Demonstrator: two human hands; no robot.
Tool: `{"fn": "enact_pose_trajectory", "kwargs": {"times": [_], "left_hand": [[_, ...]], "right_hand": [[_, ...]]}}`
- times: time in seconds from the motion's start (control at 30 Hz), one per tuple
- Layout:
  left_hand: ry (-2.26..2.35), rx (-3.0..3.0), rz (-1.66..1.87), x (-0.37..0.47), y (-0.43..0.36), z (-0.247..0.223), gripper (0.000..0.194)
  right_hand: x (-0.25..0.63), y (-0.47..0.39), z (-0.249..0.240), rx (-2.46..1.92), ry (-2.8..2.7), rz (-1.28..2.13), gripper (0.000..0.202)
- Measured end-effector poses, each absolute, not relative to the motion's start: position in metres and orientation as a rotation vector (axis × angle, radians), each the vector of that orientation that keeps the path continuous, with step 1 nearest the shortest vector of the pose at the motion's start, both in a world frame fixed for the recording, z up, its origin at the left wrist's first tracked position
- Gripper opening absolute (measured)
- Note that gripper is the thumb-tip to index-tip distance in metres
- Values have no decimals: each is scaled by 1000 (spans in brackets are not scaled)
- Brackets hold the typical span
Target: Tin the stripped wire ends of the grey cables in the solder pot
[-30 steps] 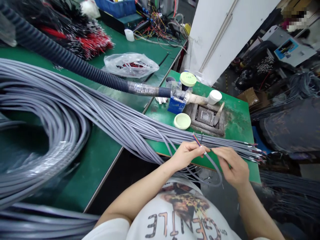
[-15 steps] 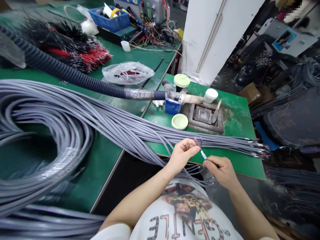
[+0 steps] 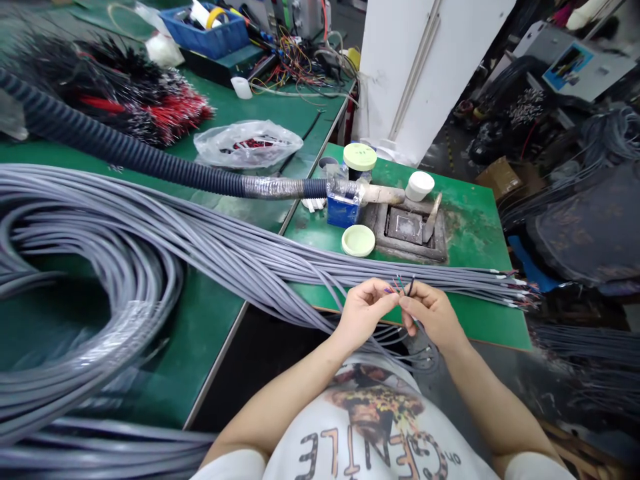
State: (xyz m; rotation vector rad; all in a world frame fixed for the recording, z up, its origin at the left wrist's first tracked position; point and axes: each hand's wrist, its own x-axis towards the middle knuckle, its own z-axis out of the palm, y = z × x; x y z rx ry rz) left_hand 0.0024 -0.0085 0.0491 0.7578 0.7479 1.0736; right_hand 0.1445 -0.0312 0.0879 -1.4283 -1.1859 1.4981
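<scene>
Thin coloured wires [image 3: 399, 285] fan out from the stripped end of a grey cable, between my two hands in front of my chest. My left hand [image 3: 367, 308] pinches some of these wires between thumb and forefinger. Close against it, my right hand [image 3: 431, 312] is closed on the cable end and wires, its thumb near the left fingertips. Most of that cable is hidden under my right fingers. Just beyond my hands lies a thick bundle of grey cables [image 3: 300, 261], their stripped, wired ends [image 3: 520, 290] at the right.
Past the bundle stand a square solder pot [image 3: 407, 225] with a flat scraper [image 3: 433, 217], a pale green dish [image 3: 359, 241], a white cup [image 3: 420, 186] and a blue box [image 3: 343, 210] supporting a ribbed hose [image 3: 200, 175]. A plastic bag [image 3: 247, 145] lies further left.
My right hand has moved up and left to meet my left hand, and its fingers now cover the white section of the cable. The wires are spread further apart.
</scene>
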Motion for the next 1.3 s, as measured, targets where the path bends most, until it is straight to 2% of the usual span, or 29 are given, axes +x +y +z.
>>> {"fn": "enact_pose_trajectory", "kwargs": {"times": [0.2, 0.47, 0.83, 1.13, 1.23, 1.3], "left_hand": [[700, 704, 1119, 2, -8, 41, 19], [750, 689, 1139, 4, -7, 42, 21], [793, 650, 1204, 9, -6, 44, 14], [871, 1378, 1407, 8, -11, 34, 12], [865, 1601, 1430, 12, -3, 29, 6], [868, 1692, 1410, 14, 3, 25, 12]], "right_hand": [[138, -33, 88, -1474, -1270, 1278, 21], [133, -29, 88, -1514, -1251, 1186, 23], [131, -24, 88, -1526, -1279, 1074, 20], [152, 1, 95, -1500, -1238, 1462, 23], [162, 15, 101, -1566, -1359, 1389, 25], [173, 29, 104, -1636, -1449, 1247, 28]]}}
